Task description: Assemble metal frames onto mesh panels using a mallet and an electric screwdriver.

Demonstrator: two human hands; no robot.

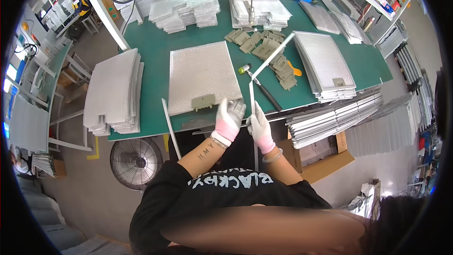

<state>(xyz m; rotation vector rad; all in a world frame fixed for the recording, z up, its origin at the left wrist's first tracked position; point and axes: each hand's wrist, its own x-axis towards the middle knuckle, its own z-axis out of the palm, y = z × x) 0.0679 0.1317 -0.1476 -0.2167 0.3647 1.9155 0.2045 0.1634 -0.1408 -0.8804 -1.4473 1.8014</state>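
My left hand (230, 119), in a white and pink glove, is at the near right corner of a silvery mesh panel (203, 75). Its fingers are loosely stretched out, with nothing visible in them. A grey-green plastic plate (203, 102) sits at the panel's near edge. My right hand (260, 128), gloved alike, grips the lower end of a thin white frame strip (251, 95). Above, the strip meets another slanting length at an angle. Close by lies a mallet (265, 93) with a black handle, partly under the strip.
Several grey-green plastic plates (269, 47) and an orange tool (294, 68) lie beyond the mallet. Mesh panels are stacked at left (113, 89), far left (184, 4), back (259, 7) and right (325, 61). Frame strips (332, 118) are piled beside the table (155, 61). A fan (140, 162) stands below.
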